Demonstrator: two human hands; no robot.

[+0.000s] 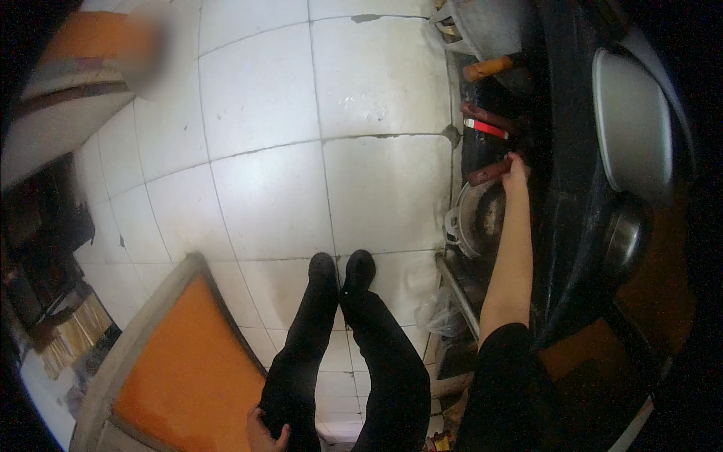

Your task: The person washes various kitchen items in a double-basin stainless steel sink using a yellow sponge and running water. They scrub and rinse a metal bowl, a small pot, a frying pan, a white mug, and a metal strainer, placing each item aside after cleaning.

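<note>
At the right, my right hand (pixel 517 168) is at the inner end of a reddish-brown handle (pixel 489 172), its fingers bent around it; what the handle belongs to is hidden in shadow. Just above lie a red and white stick-like object (pixel 487 129) and a second reddish-brown handle (pixel 487 114). Below the hand is a round metal pot (pixel 466 226) with side handles, partly covered by my forearm. My left hand (pixel 267 434) rests on my dark-trousered leg at the bottom, thumb and fingers apart, holding nothing visible.
An orange-seated chair (pixel 181 367) stands at lower left. At far right are a grey basin (pixel 635 121) and a dark shiny bowl (pixel 626 243) on a dark surface. An orange handle (pixel 487 69) juts out at upper right. A clear plastic bag (pixel 441 316) lies beside a rail.
</note>
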